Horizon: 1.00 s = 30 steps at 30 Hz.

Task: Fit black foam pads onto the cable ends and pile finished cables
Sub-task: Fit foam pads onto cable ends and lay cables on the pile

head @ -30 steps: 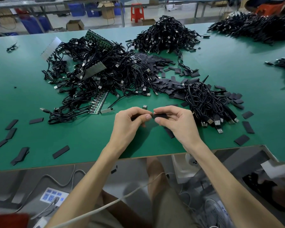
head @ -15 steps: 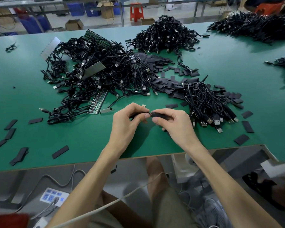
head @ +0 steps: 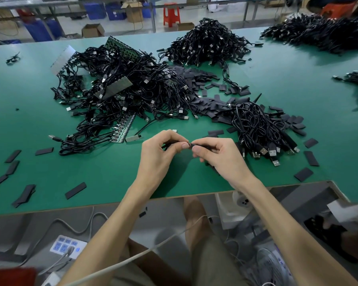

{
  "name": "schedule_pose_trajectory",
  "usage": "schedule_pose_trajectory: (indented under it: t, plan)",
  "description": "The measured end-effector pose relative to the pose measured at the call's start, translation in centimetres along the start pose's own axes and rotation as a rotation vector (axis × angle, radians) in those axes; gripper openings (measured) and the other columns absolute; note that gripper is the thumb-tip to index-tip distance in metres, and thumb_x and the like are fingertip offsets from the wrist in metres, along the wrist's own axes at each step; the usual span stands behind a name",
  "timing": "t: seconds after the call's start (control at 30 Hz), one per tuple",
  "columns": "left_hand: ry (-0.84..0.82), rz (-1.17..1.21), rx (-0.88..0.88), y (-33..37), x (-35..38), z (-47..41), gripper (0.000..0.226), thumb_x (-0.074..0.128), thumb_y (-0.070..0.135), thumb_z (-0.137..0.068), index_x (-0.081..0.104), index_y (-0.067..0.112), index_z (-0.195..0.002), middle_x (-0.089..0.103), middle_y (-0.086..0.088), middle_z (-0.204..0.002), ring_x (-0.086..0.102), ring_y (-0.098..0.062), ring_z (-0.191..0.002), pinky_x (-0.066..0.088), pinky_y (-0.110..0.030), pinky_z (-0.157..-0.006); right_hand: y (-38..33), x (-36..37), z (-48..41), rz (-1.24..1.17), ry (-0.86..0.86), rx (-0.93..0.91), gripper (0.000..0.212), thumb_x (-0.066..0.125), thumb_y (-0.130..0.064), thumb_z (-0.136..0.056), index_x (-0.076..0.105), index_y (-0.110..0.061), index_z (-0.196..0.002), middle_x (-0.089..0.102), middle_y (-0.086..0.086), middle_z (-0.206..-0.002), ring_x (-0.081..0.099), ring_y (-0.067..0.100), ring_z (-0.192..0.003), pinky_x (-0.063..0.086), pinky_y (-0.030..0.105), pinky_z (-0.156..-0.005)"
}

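My left hand (head: 160, 153) pinches the end of a black cable (head: 170, 143) above the green table (head: 277, 83), near its front edge. My right hand (head: 219, 155) pinches a black foam pad (head: 197, 144) right against that cable end; the two meet between my thumbs. A large tangle of black cables (head: 124, 96) lies beyond my left hand. A smaller heap of cables with plugs pointing toward me (head: 260, 133) lies just right of my right hand. Loose black foam pads (head: 203, 93) are strewn between the two heaps.
Several stray pads lie at the front left (head: 75, 190) and front right (head: 303, 174). More cable heaps sit at the back centre (head: 207, 42) and back right (head: 322, 32). Green circuit strips (head: 125, 129) poke out of the big tangle. The table's front edge (head: 174, 198) runs below my wrists.
Both hands have risen slightly away from me, staying together. The pad in my right hand has closed in on the cable end in my left.
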<state>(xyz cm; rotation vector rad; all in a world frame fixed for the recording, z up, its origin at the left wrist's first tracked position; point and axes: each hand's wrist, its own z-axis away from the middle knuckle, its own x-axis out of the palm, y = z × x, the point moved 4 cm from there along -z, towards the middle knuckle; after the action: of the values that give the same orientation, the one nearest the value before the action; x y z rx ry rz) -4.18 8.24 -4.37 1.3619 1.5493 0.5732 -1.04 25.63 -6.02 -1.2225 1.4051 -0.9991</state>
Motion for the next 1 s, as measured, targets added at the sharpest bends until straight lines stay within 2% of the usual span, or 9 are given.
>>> schedule_pose_trajectory:
  t: [0.13,0.27,0.43,0.6,0.77,0.8,0.93,1.0]
  plan:
    - [-0.041,-0.037,0.070,0.3,0.3,0.1,0.008,0.079,0.012,-0.086,0.075,0.020,-0.086,0.069,0.006,-0.075,0.064,-0.014,-0.071,0.048,-0.018,-0.072,0.1,0.0,0.0,-0.023,-0.025,0.006,0.014,0.070,-0.009,-0.095,0.077,-0.021,-0.099,0.073,-0.005,-0.072,0.058,0.004,-0.060,0.044,0.011,-0.059]
    - [-0.040,-0.002,0.085,0.3,0.3,0.1,0.012,0.079,0.009,-0.084,0.077,0.020,-0.089,0.071,0.005,-0.083,0.066,-0.011,-0.078,0.046,-0.013,-0.074,0.0,0.1,0.1,-0.038,-0.029,-0.001,0.018,0.070,-0.009,-0.095,0.077,-0.025,-0.098,0.074,-0.003,-0.074,0.058,0.007,-0.061,0.047,0.016,-0.062]
    - [-0.047,-0.064,0.122,0.5,0.4,0.1,0.014,0.076,0.011,-0.088,0.077,0.021,-0.098,0.071,0.009,-0.090,0.066,-0.015,-0.088,0.049,-0.021,-0.079,0.3,0.0,-0.1,-0.086,0.018,0.027,0.013,0.070,-0.010,-0.096,0.077,-0.021,-0.097,0.073,-0.002,-0.072,0.054,0.007,-0.059,0.043,0.013,-0.058]
    - [-0.038,-0.124,0.169,0.8,0.4,0.2,0.014,0.076,0.004,-0.087,0.078,0.014,-0.097,0.069,0.000,-0.087,0.063,-0.017,-0.082,0.048,-0.025,-0.075,0.2,0.0,0.0,-0.080,0.024,0.036,0.011,0.068,-0.007,-0.097,0.076,-0.013,-0.099,0.071,-0.003,-0.069,0.053,0.005,-0.057,0.040,0.011,-0.053]
    - [-0.017,-0.185,0.210,1.2,0.5,0.4,0.015,0.076,-0.005,-0.083,0.079,0.006,-0.093,0.066,-0.007,-0.080,0.060,-0.013,-0.075,0.042,-0.010,-0.072,0.2,0.0,0.1,-0.086,0.014,0.046,0.011,0.069,-0.006,-0.095,0.076,-0.015,-0.098,0.072,-0.002,-0.068,0.055,0.005,-0.057,0.042,0.011,-0.054]
    - [-0.013,-0.197,0.211,1.3,0.5,0.4,0.016,0.076,-0.006,-0.083,0.079,0.006,-0.093,0.066,-0.007,-0.078,0.060,-0.013,-0.073,0.044,-0.012,-0.070,0.1,0.0,0.1,-0.081,0.011,0.045,0.011,0.069,-0.006,-0.095,0.076,-0.015,-0.098,0.072,-0.002,-0.069,0.055,0.005,-0.057,0.042,0.012,-0.054]
    - [-0.003,-0.231,0.207,1.3,0.6,0.6,0.015,0.075,-0.004,-0.085,0.080,0.007,-0.094,0.064,-0.007,-0.077,0.062,-0.020,-0.071,0.052,-0.037,-0.067,0.1,0.2,0.1,-0.079,-0.023,0.036,0.013,0.069,-0.007,-0.096,0.076,-0.018,-0.097,0.071,-0.003,-0.069,0.054,0.006,-0.056,0.043,0.012,-0.055]
    - [-0.009,-0.227,0.196,1.2,0.6,0.6,0.015,0.075,-0.004,-0.085,0.079,0.007,-0.094,0.063,-0.007,-0.078,0.062,-0.021,-0.072,0.053,-0.039,-0.068,0.1,0.2,0.1,-0.071,-0.034,0.030,0.013,0.068,-0.008,-0.096,0.076,-0.019,-0.097,0.071,-0.002,-0.070,0.054,0.007,-0.057,0.043,0.013,-0.056]
